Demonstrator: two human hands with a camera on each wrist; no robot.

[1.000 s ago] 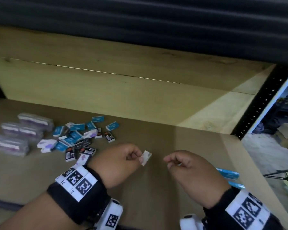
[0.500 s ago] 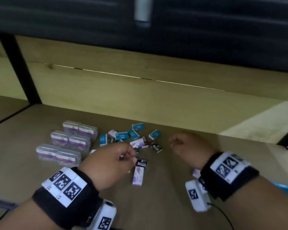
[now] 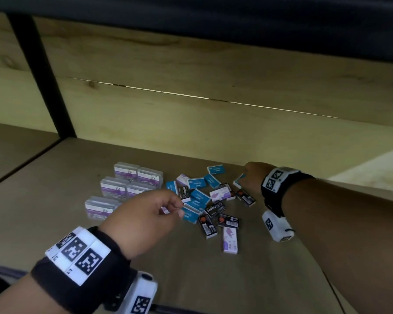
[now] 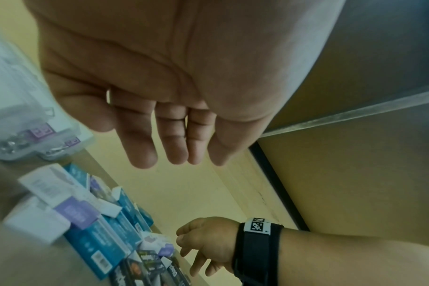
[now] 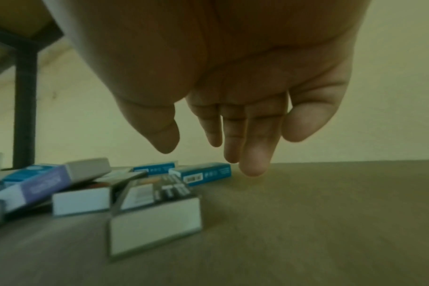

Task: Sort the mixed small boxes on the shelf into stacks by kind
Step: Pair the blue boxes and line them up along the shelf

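Observation:
A loose pile of small boxes (image 3: 204,198) lies on the wooden shelf (image 3: 281,279): blue ones, white-and-purple ones and black ones, mixed. One white-and-purple box (image 3: 230,242) lies apart at the front. My left hand (image 3: 178,207) hovers over the pile's left edge; in the left wrist view its fingers (image 4: 145,154) hang relaxed and hold nothing. My right hand (image 3: 244,180) reaches to the pile's back right, fingers down beside a blue box (image 3: 239,181). In the right wrist view those fingertips (image 5: 250,168) come down just right of that blue box (image 5: 203,174), with nothing between them.
Several clear plastic cases (image 3: 123,186) with purple labels stand in rows left of the pile. A black upright post (image 3: 43,75) divides the shelf at the far left. The wooden back wall (image 3: 213,123) rises close behind the boxes.
Both hands moved left to the pile as the view turned. My left hand no longer holds the small white box. My right hand reached further back, to a blue box.

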